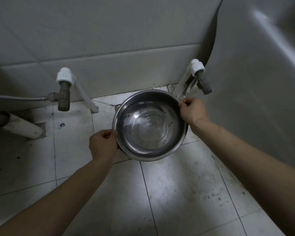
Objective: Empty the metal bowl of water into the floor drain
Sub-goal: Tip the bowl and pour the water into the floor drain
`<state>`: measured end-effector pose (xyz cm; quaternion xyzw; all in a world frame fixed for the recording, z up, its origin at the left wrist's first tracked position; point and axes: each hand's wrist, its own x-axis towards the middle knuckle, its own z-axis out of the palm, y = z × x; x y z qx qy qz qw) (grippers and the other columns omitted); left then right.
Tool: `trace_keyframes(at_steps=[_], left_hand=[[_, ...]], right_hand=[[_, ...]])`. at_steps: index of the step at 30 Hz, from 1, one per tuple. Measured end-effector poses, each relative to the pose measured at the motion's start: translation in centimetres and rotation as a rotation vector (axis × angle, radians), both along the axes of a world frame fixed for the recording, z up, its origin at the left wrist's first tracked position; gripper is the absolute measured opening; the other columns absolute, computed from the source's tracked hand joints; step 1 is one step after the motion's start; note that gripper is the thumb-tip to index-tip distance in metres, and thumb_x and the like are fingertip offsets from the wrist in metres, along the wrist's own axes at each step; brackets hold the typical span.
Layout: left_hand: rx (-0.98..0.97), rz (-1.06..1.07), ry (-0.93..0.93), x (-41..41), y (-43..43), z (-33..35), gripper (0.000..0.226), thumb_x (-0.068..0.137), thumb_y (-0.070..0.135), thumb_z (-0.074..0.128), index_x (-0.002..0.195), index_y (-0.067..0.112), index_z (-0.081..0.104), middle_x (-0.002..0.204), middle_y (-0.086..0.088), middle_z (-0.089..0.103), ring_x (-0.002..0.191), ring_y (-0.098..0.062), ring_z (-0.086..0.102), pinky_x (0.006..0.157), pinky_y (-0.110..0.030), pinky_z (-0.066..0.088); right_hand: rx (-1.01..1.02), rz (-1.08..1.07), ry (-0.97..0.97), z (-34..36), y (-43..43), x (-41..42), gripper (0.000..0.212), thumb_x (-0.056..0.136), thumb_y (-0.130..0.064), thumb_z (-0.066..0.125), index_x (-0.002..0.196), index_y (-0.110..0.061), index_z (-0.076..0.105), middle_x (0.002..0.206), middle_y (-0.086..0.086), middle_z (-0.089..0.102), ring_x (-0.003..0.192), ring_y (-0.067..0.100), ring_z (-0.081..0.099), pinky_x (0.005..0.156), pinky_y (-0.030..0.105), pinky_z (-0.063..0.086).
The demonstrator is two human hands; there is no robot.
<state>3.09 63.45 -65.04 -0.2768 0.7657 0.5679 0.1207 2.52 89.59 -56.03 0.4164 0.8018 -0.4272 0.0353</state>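
Observation:
A round metal bowl (150, 125) with clear water in its bottom is held above the tiled floor, near the wall. My left hand (103, 143) grips its rim on the near left side, thumb over the edge. My right hand (192, 110) pinches the rim on the far right side. The bowl looks roughly level. Just past the bowl's far left rim a dark patch (117, 106) shows on the floor; the bowl hides most of it, so I cannot tell whether it is the floor drain.
A valve on a white pipe fitting (64, 92) sticks out at the left, with a hose running left. Another capped fitting (201, 77) stands at the right. A large grey basin (255, 74) fills the right side. A white pipe (22, 126) lies on the floor at the left.

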Motion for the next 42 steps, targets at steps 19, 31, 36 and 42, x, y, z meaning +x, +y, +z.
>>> trace_keyframes(at_steps=[19,31,36,42], left_hand=[[0.071,0.042,-0.041,0.7,0.6,0.5,0.022,0.086,0.017,0.081,0.105,0.008,0.077,0.087,-0.006,0.078,0.074,-0.023,0.077,0.077,-0.041,0.065],[0.126,0.081,-0.076,1.0,0.9,0.0,0.032,0.085,0.010,0.080,0.115,0.006,0.073,0.098,-0.009,0.075,0.087,-0.026,0.075,0.086,-0.042,0.062],[0.138,0.090,-0.091,1.0,1.0,-0.1,0.033,0.085,0.009,0.079,0.116,0.005,0.073,0.101,-0.009,0.075,0.089,-0.027,0.075,0.087,-0.043,0.062],[0.130,0.087,-0.089,1.0,1.1,-0.2,0.029,0.085,0.011,0.080,0.113,0.008,0.074,0.098,-0.008,0.076,0.088,-0.027,0.075,0.088,-0.044,0.062]], right_hand=[[0.020,-0.010,-0.008,0.1,0.4,-0.6,0.023,0.102,-0.019,0.057,0.114,-0.010,0.074,0.117,0.013,0.072,0.115,0.029,0.065,0.107,0.044,0.050],[0.039,0.004,0.005,0.1,0.4,-0.6,0.022,0.102,-0.019,0.055,0.109,-0.010,0.075,0.110,0.011,0.072,0.109,0.026,0.064,0.101,0.041,0.052],[0.045,0.017,0.017,0.1,0.3,-0.9,0.021,0.103,-0.020,0.055,0.105,-0.012,0.074,0.107,0.009,0.071,0.103,0.024,0.063,0.087,0.033,0.049],[0.044,0.012,0.021,0.3,0.1,-1.0,0.023,0.102,-0.021,0.056,0.108,-0.012,0.076,0.110,0.010,0.072,0.108,0.028,0.066,0.101,0.044,0.054]])
